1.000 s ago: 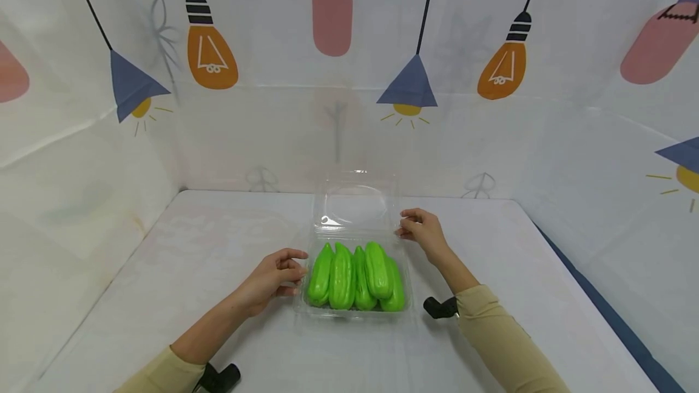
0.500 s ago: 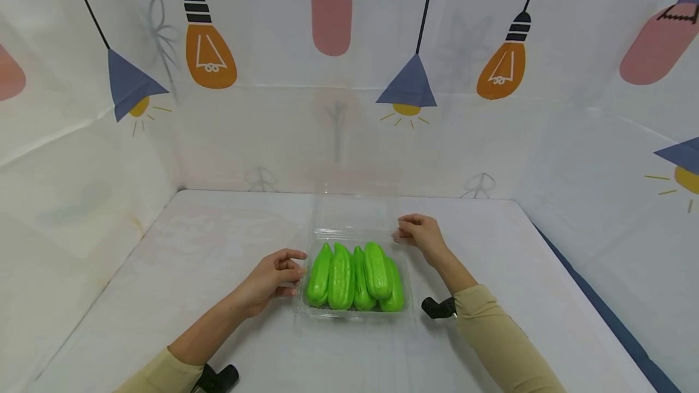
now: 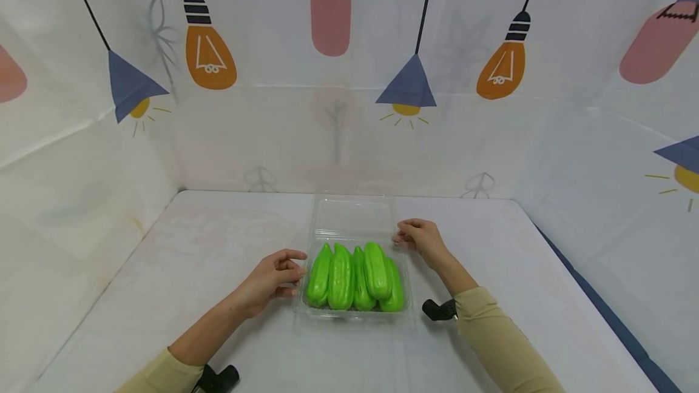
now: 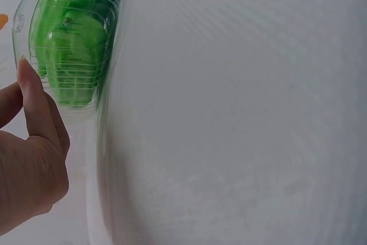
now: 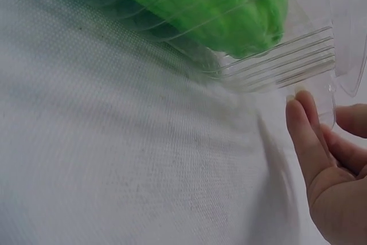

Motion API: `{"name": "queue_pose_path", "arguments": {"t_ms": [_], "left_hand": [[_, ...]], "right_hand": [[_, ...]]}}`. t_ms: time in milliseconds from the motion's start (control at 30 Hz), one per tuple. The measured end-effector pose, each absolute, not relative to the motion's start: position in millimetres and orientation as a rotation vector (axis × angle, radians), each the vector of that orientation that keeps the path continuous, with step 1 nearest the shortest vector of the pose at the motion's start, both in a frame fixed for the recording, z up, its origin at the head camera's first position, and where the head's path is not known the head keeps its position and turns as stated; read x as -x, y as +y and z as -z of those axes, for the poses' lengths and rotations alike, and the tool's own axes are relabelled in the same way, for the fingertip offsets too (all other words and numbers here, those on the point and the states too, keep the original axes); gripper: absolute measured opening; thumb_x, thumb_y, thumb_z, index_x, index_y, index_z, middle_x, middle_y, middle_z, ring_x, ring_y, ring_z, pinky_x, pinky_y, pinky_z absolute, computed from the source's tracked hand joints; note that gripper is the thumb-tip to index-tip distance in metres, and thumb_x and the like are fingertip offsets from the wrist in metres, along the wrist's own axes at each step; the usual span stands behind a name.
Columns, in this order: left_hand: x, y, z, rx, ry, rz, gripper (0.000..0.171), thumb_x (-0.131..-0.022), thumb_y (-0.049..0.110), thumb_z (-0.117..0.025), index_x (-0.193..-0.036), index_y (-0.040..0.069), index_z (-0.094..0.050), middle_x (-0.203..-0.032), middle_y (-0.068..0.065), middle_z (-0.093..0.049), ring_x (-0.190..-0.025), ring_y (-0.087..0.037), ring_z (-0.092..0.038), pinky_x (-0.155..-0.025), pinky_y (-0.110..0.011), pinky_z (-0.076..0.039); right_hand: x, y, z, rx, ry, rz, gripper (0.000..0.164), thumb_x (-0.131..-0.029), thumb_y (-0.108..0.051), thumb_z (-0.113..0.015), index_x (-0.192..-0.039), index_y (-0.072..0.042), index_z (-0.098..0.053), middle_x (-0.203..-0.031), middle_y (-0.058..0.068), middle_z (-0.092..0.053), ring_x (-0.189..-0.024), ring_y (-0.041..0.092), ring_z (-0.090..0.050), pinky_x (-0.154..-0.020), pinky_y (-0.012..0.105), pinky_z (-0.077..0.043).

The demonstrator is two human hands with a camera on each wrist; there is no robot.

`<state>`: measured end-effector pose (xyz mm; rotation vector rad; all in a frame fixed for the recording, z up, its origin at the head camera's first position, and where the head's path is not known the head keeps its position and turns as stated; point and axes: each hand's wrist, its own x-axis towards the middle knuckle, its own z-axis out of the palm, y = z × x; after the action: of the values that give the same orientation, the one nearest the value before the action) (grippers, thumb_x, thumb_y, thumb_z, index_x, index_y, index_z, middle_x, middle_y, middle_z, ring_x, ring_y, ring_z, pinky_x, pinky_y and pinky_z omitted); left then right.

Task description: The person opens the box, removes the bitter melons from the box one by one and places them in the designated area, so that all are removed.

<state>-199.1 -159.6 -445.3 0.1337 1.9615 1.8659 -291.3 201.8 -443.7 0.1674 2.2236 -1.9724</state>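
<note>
A clear plastic clamshell box (image 3: 355, 315) stands on the white table, its lid (image 3: 354, 214) tipped back away from me. Several glossy, bright green, elongated ridged vegetables (image 3: 341, 276) lie side by side inside; their exact kind is unclear. At the box's left rim, my left hand (image 3: 270, 278) pinches the edge between thumb and fingers, as the left wrist view shows beside the green vegetables (image 4: 74, 55). My right hand (image 3: 423, 238) is at the back right corner near the hinge. In the right wrist view, its thumb and fingers hold the clear plastic edge (image 5: 328, 98).
The white tabletop (image 3: 218, 229) runs back to a printed cloth wall (image 3: 273, 132), with more cloth along both sides. Black wrist devices (image 3: 439, 309) hang beside both beige sleeves (image 3: 502, 338). A blue strip (image 3: 606, 320) borders the table's right edge.
The lid has swung backward and lower, from nearly upright to leaning away. My right hand has come down slightly with it. My left hand has stayed at the left rim.
</note>
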Motion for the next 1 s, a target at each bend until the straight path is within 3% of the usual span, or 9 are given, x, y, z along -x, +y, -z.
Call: {"name": "queue_pose_path", "arguments": {"t_ms": [567,767,1000], "left_hand": [[198,-160,445,-0.135,1.949,-1.870,0.055,-0.098,0.017,-0.064,-0.143,-0.002,-0.040,-0.093,0.001,-0.056,-0.074,-0.006,-0.057,-0.065,-0.018,-0.057],[197,-160,444,-0.131,1.956,-1.868,0.055,-0.098,0.018,-0.063,-0.143,-0.002,-0.040,-0.093,0.001,-0.056,-0.074,-0.006,-0.057,-0.065,-0.018,-0.057],[197,-159,443,-0.141,1.942,-1.880,0.055,-0.098,0.017,-0.063,-0.143,-0.003,-0.039,-0.093,0.001,-0.056,-0.073,-0.006,-0.058,-0.065,-0.018,-0.058]], "right_hand": [[288,213,451,-0.093,2.227,1.934,0.043,-0.101,-0.023,-0.059,-0.128,0.010,-0.057,-0.086,0.002,-0.066,-0.077,0.010,-0.067,-0.073,0.026,-0.060],[283,220,444,-0.064,2.357,1.874,0.048,-0.100,-0.030,-0.059,-0.132,0.006,-0.056,-0.100,0.015,-0.069,-0.084,0.020,-0.069,-0.074,0.031,-0.060],[278,225,429,0.077,2.626,1.764,0.040,-0.100,-0.028,-0.059,-0.127,0.002,-0.061,-0.114,0.026,-0.068,-0.094,0.030,-0.067,-0.075,0.036,-0.058]]}}
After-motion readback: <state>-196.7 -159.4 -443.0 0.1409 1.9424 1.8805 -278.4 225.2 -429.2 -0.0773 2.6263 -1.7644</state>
